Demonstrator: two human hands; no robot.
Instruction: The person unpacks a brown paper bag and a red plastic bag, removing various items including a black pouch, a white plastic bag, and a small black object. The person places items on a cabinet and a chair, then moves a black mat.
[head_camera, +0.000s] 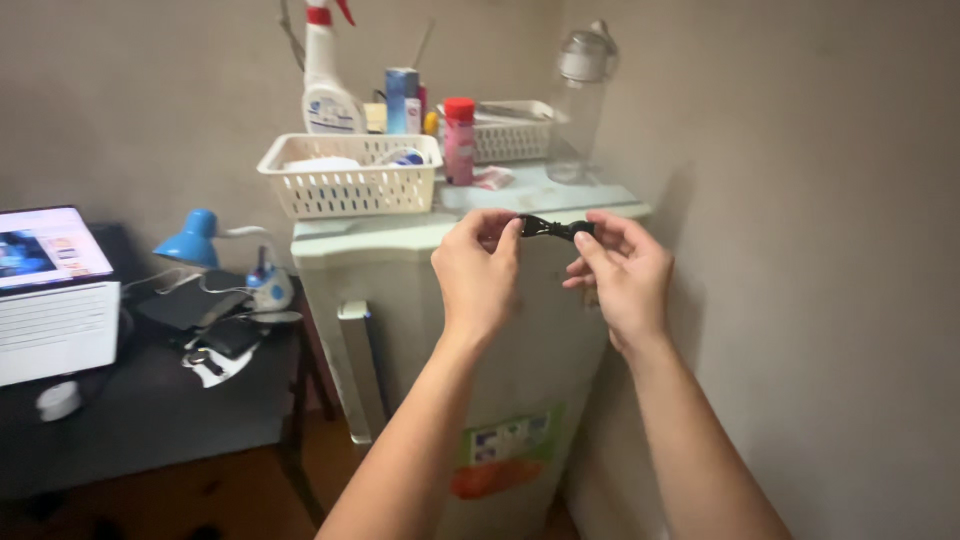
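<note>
Pinching a small black elastic hair tie (556, 229) between them, the left hand (478, 275) and right hand (622, 275) each close fingertips on one end, holding it stretched in the air before a pale green mini fridge (420, 300) bearing a white plastic basket (350, 178).

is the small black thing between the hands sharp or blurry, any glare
Head view: the small black clip is slightly soft, its detail lost; left hand and right hand evenly lit under dim, warm light; no glare; laptop screen is brightest.
</note>
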